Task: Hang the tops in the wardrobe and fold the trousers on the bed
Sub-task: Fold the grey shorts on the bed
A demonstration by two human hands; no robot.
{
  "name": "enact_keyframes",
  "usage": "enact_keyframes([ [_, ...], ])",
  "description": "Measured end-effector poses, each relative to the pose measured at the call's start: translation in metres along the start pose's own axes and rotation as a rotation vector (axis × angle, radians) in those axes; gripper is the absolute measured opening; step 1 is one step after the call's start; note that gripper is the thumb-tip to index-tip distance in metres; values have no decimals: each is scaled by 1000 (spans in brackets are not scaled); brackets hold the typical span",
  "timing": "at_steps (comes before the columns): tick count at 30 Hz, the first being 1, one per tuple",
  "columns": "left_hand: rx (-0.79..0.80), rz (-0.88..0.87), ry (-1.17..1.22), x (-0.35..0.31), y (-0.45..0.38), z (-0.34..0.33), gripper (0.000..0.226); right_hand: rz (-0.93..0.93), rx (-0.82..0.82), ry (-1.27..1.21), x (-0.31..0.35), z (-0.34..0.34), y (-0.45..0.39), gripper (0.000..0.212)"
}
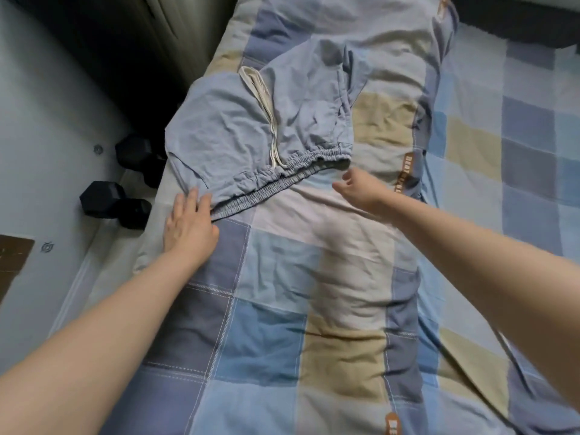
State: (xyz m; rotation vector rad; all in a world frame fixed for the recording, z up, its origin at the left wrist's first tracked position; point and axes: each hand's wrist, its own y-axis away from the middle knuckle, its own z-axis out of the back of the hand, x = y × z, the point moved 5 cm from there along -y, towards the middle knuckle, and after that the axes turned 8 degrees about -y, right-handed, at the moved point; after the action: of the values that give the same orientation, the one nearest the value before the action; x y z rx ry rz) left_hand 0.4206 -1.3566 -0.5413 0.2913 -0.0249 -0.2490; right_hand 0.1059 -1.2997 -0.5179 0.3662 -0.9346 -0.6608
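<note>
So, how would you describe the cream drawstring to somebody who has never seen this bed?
On the checked blue and beige quilt lie light blue trousers. Down their middle runs the cream drawstring, ending at the gathered waistband: the only pale cord on blue cloth.

Single head-worn wide-angle view, looking forward and steeply down, close over the bed (282, 277)

Soft, matt, wrinkled blue cloth trousers (251, 120) with a gathered elastic waistband (282, 180) and a cream cord (266, 102). Beneath them, a creased matt checked cotton quilt (282, 309). At nine o'clock, matt black dumbbells (116, 202), possibly rubber-coated, on a smooth pale floor (47, 120).
</note>
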Motion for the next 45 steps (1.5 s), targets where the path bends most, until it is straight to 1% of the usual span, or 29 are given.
enact_keyframes([
  [1,-34,10,15,2,-10,0,63,-90,11,-225,-3,-1,-8,27],
  [2,-46,16,41,3,-24,-14,64,-189,26,-413,-9,-10,-22,29],
  [3,-55,24,59,5,-34,-22,65,-258,12,-571,-12,-14,-33,36],
  [5,-78,18,76,7,-53,-43,62,-323,-27,-695,-18,-25,-59,46],
  [8,-117,-18,108,9,-73,-55,53,-377,-70,-859,-18,-32,-85,49],
  [10,-138,-23,112,10,-79,-58,51,-390,-117,-947,-13,-33,-99,48],
  [11,-145,-26,117,10,-79,-58,51,-394,-146,-993,-11,-33,-104,43],
  [13,-168,-23,182,8,-75,-57,48,-412,-190,-1051,-7,-29,-110,22],
  [14,-200,3,262,7,-69,-54,43,-435,-183,-1080,-4,-27,-109,23],
  [17,-313,162,499,8,-59,-47,22,-488,-176,-1133,11,-26,-110,38],
  [19,-344,197,583,3,-49,-50,24,-445,-142,-1111,19,-29,-107,40],
  [21,-358,201,665,-1,-36,-53,27,-381,-59,-1223,24,-33,-105,36],
  [24,-313,203,685,-7,-8,-62,32,-334,20,-1349,2,-43,-103,23],
  [26,-282,190,704,-14,12,-67,28,-376,75,-1403,-24,-55,-96,18],
  [27,-269,169,721,-17,23,-67,25,-384,104,-1409,-37,-60,-88,18],
  [28,-252,150,739,-21,32,-67,24,-389,140,-1402,-48,-66,-78,21],
  [29,-238,131,748,-24,44,-66,23,-406,160,-1411,-59,-70,-61,30],
  [30,-214,136,747,-23,52,-69,22,-425,153,-1421,-69,-76,-47,38],
  [31,-186,142,741,-25,63,-70,22,-430,123,-1456,-79,-77,-28,42],
  [35,-58,135,738,-24,121,-76,24,-430,-53,-1494,-118,-71,58,32],
  [37,22,152,762,-24,158,-75,23,-425,-153,-1460,-128,-64,105,16],
  [38,50,160,788,-24,177,-69,19,-401,-197,-1442,-133,-59,127,12],
  [41,80,142,782,-22,232,-23,18,-372,-252,-1373,-133,-40,204,16],
  [43,35,129,772,-14,256,18,18,-361,-298,-1357,-131,-27,249,26],
  [44,1,135,789,-8,260,30,20,-348,-313,-1350,-129,-23,261,30],
  [45,-8,125,820,-6,275,57,21,-336,-346,-1368,-123,-10,290,31],
])
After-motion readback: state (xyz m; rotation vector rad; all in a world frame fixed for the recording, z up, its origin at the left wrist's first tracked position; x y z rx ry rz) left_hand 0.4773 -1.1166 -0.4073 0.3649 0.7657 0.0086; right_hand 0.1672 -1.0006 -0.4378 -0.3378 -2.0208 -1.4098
